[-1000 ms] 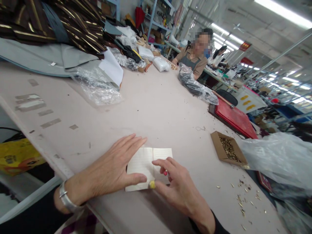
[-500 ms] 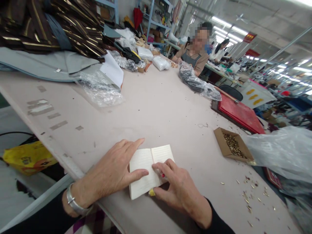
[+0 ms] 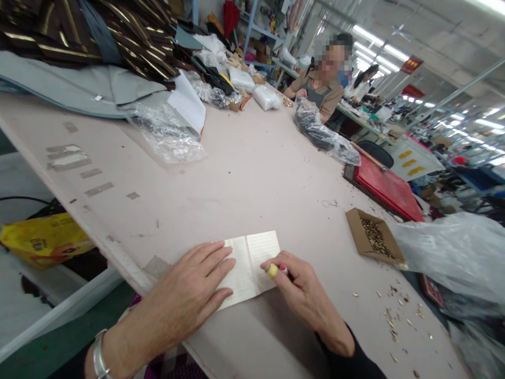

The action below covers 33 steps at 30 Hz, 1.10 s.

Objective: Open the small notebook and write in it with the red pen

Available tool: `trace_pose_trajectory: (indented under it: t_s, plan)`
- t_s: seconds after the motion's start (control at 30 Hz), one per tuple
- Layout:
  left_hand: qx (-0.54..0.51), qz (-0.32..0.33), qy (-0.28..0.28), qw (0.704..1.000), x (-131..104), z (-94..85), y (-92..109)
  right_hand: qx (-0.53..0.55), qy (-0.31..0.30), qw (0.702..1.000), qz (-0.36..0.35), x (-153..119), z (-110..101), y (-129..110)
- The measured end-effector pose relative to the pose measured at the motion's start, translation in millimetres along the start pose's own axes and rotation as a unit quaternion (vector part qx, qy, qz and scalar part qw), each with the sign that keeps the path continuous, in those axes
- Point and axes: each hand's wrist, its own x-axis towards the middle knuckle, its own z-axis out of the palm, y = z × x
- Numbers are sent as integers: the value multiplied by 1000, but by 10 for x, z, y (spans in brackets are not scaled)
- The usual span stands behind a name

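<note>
- Far left, a grey fabric piece [image 3: 90,95] lies on the surface [image 3: 221,200], with a bundle of brown strips [image 3: 134,31] showing gold-coloured lines piled on it; crumpled clear plastic wrap [image 3: 173,145] sits just beside.
- The left hand [image 3: 193,289] rests palm down, its fingers extended and slightly parted; they lie on the left page, pressing rather than gripping.
- The notebook [image 3: 242,284] lies opened flat near the surface's close edge, between the two hands, its pages pale and ruled. It is probably light and limp, the leaves easy to crease or tear but not slippery. A flat palm on one page should steady it; to lift it, the spine or the whole outer edge seems the better hold.
- The right hand [image 3: 298,289] is over the right page's outer edge, its fingers curled closed around what looks like a pen [image 3: 283,268] — only a pinkish-red end shows clearly. A yellow covering [image 3: 272,270] sits at the thumb's tip. The pen is likely rigid and light, best pinched along its barrel.
- Farther right, a cardboard box [image 3: 357,231] holds small brass-coloured pieces [image 3: 373,236] — more of them lie scattered nearer the person.
</note>
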Motion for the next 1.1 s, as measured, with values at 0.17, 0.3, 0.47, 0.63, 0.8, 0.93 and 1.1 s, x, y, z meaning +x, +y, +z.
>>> trace_pose_trajectory:
  t_s: [0.17, 0.3, 0.47, 0.63, 0.8, 0.93, 1.1]
  plan:
    - [-1, -21, 39, 999, -140, 40, 6, 176, 103, 978, 35, 68, -21, -4]
    - [-22, -35, 74, 996, -152, 49, -13, 205, 113, 970, 62, 187, 111, -147]
    - [-33, -33, 112, 993, -145, 60, -55, 289, 88, 952, 57, 413, 287, -330]
    - [-37, -45, 128, 990, -153, 67, -62, 271, 69, 960, 22, 525, 510, -370]
    - [-54, -54, 143, 987, -143, 61, -74, 146, 46, 988, -20, 501, 707, -180]
    - [-50, -49, 152, 986, -143, 68, -98, 64, 49, 996, -48, 526, 730, -147]
    - [-44, -48, 145, 987, -158, 81, -113, 62, 37, 994, -77, 557, 687, -215]
